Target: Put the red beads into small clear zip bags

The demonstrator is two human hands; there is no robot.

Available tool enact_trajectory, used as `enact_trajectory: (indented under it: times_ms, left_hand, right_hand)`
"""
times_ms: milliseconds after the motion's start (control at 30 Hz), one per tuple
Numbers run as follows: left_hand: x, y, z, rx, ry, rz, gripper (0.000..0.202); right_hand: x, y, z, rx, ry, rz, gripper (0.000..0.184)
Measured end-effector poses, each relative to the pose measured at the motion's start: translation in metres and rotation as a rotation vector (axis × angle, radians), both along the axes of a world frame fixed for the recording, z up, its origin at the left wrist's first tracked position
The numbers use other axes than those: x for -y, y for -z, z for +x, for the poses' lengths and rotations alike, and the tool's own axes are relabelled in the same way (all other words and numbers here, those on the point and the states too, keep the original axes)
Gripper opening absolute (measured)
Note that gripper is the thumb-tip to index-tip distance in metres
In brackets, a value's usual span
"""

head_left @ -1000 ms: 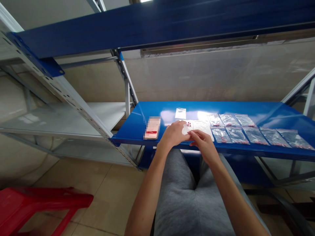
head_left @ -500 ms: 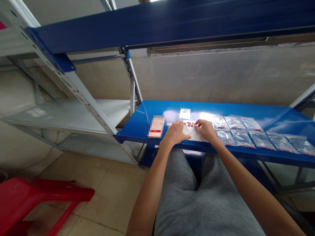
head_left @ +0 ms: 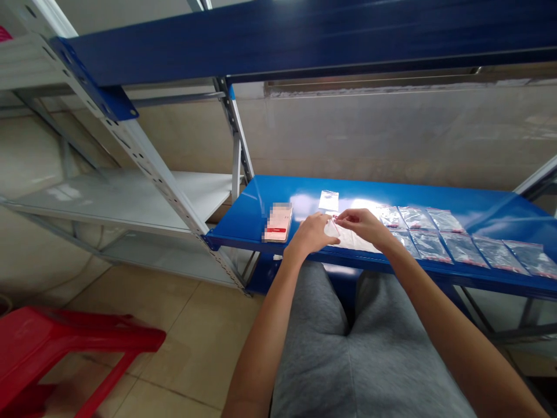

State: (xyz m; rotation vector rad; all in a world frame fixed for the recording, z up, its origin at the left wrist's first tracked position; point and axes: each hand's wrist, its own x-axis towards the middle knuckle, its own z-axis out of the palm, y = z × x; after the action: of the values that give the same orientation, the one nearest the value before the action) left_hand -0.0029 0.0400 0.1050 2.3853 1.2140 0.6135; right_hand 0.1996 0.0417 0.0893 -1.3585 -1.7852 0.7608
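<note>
Has drawn the right hand (head_left: pixel 363 225) slightly leftward since half a second ago, fingertips now nearer the left hand, with most of the red bits (head_left: pixel 334 217) covered. At left on the blue shelf (head_left: pixel 282 188), phone (head_left: pixel 281 220) lying flat, untouched, just left of the left hand. Near frame centre, left hand (head_left: pixel 310 233) around a small clear bag (head_left: pixel 332 229): fingers curled over from above, thumb below, a narrow grip on the bag, forearm slanting up from the bottom of the frame. Above that hand, flat packet (head_left: pixel 329 201) lying apart on the shelf. Between the two hands, the bag itself, directly right of the left fingers and just below and left of the right fingertips; long axis too hidden to tell. Nearer of the two: left, already touching; right, only just beside the bag's upper edge, contact impossible to tell. Right hand turned knuckles up, fingers pointing left and bunched narrow at the red bits, forearm running down to the lower right corner; cannot tell whether pinching anything. Under the right hand, white sheet (head_left: pixel 357 240). At far right of the shelf, filled packets (head_left: pixel 465 248) in two rows.
</note>
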Motion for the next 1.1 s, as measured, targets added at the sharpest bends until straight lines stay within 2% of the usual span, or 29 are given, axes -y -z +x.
enact_trajectory:
  times_ms: [100,200,267,367,433,600,767,833,900,1000,1100]
  left_hand:
    - [0.000,-0.003,-0.001,0.043,0.029,-0.009,0.055]
    - [0.000,-0.004,-0.004,0.062,0.022,-0.021,0.053]
    - [-0.001,-0.003,-0.006,0.067,0.001,-0.022,0.057]
    - [-0.002,-0.001,-0.007,0.069,-0.011,-0.016,0.062]
    - [-0.003,0.000,-0.007,0.069,-0.013,-0.023,0.062]
    - [-0.003,0.001,-0.006,0.052,-0.012,-0.044,0.065]
    - [-0.003,0.000,-0.007,0.036,-0.015,-0.029,0.064]
    - [-0.002,-0.001,-0.007,0.045,-0.014,-0.033,0.063]
    - [-0.001,-0.002,-0.006,0.059,-0.013,-0.044,0.062]
    - [0.000,-0.005,-0.006,0.074,-0.016,-0.043,0.060]
    - [0.000,-0.007,-0.006,0.103,-0.018,-0.029,0.055]
  right_hand:
    - [0.005,-0.010,-0.010,-0.056,-0.132,-0.052,0.035]
    - [-0.003,-0.011,-0.007,-0.020,-0.161,-0.048,0.031]
    - [-0.014,-0.005,0.002,0.063,-0.061,0.009,0.025]
    - [-0.031,0.008,0.017,0.285,0.182,0.085,0.014]
    - [-0.040,0.017,0.023,0.395,0.252,0.104,0.013]
    - [-0.048,0.032,0.021,0.496,0.252,0.122,0.013]
    - [-0.050,0.032,0.021,0.516,0.254,0.106,0.013]
    - [-0.048,0.025,0.022,0.490,0.262,0.107,0.013]
    - [-0.041,0.016,0.021,0.376,0.229,0.071,0.013]
    - [-0.026,-0.001,0.011,0.086,0.043,-0.035,0.022]
    - [-0.010,-0.015,-0.005,-0.062,-0.127,-0.115,0.034]
